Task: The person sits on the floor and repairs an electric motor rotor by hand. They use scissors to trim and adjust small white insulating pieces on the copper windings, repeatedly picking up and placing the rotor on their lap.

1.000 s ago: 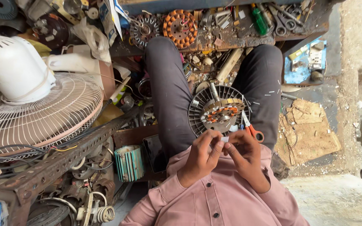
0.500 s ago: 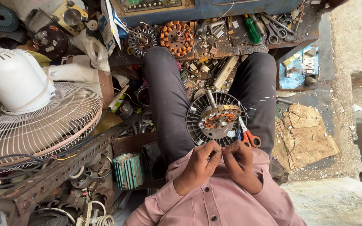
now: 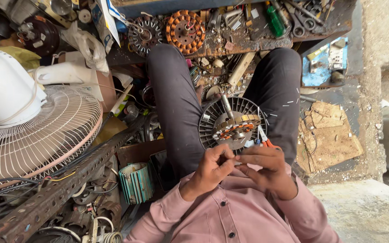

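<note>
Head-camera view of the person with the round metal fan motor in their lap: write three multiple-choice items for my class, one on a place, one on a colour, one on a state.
1. Where does the round metal fan motor rest?
A. on the person's lap
B. on the white fan grille
C. on the cardboard

2. What colour are the scissor handles beside the motor?
A. blue
B. orange
C. white

3. How are the left hand and right hand placed?
A. far apart
B. fingertips together just below the motor
C. both flat on the floor

Answers: A, it sits between the thighs; B, orange shows by the right hand; B, fingertips meet at one small point.
</note>
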